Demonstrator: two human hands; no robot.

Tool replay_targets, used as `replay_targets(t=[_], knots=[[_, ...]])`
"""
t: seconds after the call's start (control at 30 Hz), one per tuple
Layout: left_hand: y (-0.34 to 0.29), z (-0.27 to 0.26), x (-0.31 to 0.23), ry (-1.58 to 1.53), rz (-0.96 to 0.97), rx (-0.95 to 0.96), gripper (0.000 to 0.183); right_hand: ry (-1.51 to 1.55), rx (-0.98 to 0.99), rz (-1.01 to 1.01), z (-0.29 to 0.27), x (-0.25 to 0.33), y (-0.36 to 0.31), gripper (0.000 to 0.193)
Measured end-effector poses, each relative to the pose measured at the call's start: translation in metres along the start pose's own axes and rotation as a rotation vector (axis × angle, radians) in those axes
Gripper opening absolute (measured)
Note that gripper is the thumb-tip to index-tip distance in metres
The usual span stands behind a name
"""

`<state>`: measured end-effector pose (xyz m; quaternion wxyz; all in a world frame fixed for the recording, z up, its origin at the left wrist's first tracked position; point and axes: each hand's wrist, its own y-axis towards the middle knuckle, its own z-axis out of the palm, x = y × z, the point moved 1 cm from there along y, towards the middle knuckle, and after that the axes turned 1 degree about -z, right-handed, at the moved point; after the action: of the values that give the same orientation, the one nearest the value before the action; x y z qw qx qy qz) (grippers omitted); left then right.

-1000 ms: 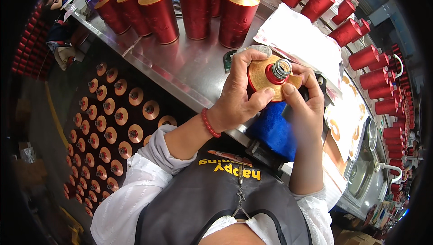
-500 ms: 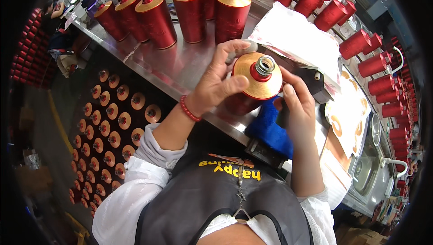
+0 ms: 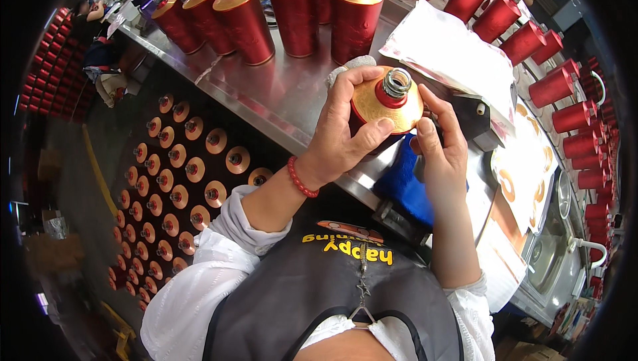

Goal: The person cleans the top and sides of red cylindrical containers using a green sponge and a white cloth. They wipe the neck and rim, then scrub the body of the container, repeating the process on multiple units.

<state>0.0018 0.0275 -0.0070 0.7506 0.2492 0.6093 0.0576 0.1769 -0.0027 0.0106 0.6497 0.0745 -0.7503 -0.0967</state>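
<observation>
A red glass bottle with a gold shoulder (image 3: 404,118) and an uncapped clear neck is held in front of me, its mouth tilted up toward me. My left hand (image 3: 342,131), with a red bead bracelet on the wrist, is closed round its left side, thumb on the gold shoulder. A pale covering shows on one left fingertip. My right hand (image 3: 444,141) has its thumb and fingers bent against the right edge of the shoulder. The bottle's lower body is mostly hidden by the hands. A blue cloth-like pad (image 3: 407,185) lies just below the bottle at the counter edge.
Several similar red bottles (image 3: 296,18) stand along the metal counter (image 3: 279,98). White paper sheets (image 3: 452,45) lie on a dark box to the right. More bottles (image 3: 176,195) stand in rows low on the left. A sink (image 3: 546,254) is at right; another person (image 3: 103,62) is far left.
My right fingers have shifted upward along the bottle's shoulder edge, and my left thumb lies a little differently on it. The whole view has shifted slightly.
</observation>
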Motion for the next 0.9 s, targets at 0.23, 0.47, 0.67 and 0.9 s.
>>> replay_targets(t=[0.23,0.47,0.67,0.9], knots=[[0.005,-0.004,-0.002,-0.064,-0.053,0.036,0.055,-0.031,-0.015,-0.036,0.000,-0.001,-0.003,0.042],[0.004,-0.002,0.001,-0.023,-0.024,0.000,0.054,-0.050,-0.037,-0.075,0.003,0.000,-0.002,0.040],[0.004,0.001,0.001,0.024,0.023,-0.003,0.055,-0.181,-0.042,-0.251,0.002,-0.012,0.004,0.039],[0.005,-0.003,-0.004,-0.169,-0.038,0.040,0.048,0.018,-0.070,-0.009,0.006,-0.003,0.001,0.035]])
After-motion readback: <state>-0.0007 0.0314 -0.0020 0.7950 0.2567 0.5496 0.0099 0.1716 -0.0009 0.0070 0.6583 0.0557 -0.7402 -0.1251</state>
